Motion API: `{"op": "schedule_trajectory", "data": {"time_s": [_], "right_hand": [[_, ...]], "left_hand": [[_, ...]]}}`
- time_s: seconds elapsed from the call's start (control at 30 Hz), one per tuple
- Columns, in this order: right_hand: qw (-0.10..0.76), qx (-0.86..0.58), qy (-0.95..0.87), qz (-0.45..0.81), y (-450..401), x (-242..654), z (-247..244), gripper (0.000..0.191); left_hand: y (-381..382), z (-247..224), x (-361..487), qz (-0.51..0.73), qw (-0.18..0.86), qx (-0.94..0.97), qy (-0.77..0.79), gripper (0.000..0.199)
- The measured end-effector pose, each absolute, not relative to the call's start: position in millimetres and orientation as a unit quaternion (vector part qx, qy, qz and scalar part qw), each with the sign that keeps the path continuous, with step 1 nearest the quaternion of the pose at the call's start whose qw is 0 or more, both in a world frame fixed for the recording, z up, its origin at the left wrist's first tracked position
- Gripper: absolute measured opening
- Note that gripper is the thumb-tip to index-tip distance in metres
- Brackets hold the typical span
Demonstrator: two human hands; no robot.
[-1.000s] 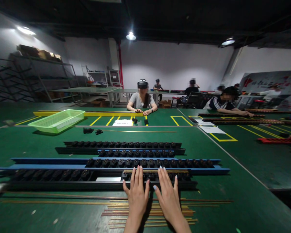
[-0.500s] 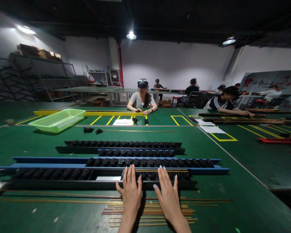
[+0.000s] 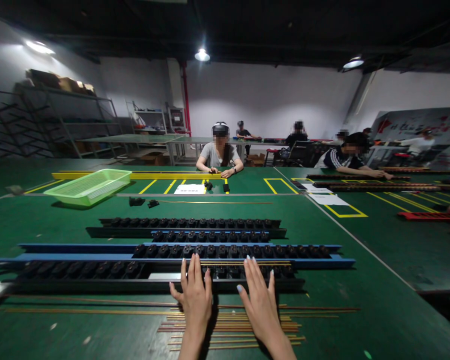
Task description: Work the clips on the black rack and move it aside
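My left hand [image 3: 196,300] lies palm down with fingers spread, its fingertips on the nearest black rail [image 3: 97,285], which holds a row of black socket modules [image 3: 74,270]. To its right, my right hand [image 3: 260,300] rests the same way, fingers stretched over the modules. Thin brass strips [image 3: 228,263] run along the modules between and under my fingertips. More loose brass rods [image 3: 230,327] lie on the green table in front of the rail, partly behind my wrists. Directly beyond is a blue rail [image 3: 75,257] with a row of black modules.
Further back lie another black rail [image 3: 116,232], small black parts [image 3: 137,201], a light green basket [image 3: 88,187] and a long yellow rail [image 3: 165,175]. A person [image 3: 220,150] sits across the table. Other people work at the right, near red rails [image 3: 427,216].
My left hand has moved a little to the left along the rail, widening the gap between my hands. My right hand has stayed in place.
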State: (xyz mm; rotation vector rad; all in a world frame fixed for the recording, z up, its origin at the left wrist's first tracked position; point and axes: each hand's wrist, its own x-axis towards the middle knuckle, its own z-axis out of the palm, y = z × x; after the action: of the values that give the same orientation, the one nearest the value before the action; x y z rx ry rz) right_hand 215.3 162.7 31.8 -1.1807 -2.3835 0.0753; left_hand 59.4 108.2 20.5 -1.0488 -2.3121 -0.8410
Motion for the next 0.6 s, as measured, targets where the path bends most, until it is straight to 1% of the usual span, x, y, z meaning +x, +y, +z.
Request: {"op": "schedule_trajectory", "data": {"time_s": [0.2, 0.3, 0.6], "right_hand": [[0.216, -0.415, -0.882, 0.052, 167.3, 218.6, 30.1, 0.058], [0.208, -0.417, -0.883, 0.057, 167.4, 218.3, 30.2, 0.058], [0.224, -0.420, -0.878, 0.040, 166.2, 216.2, 27.6, 0.058]], "left_hand": [[108.6, 19.2, 65.9, -0.295, 0.221, -0.440, -0.819, 0.054], [109.5, 15.7, 65.6, -0.291, 0.216, -0.456, -0.813, 0.052], [109.0, 16.0, 65.3, -0.315, 0.239, -0.462, -0.794, 0.053]]}}
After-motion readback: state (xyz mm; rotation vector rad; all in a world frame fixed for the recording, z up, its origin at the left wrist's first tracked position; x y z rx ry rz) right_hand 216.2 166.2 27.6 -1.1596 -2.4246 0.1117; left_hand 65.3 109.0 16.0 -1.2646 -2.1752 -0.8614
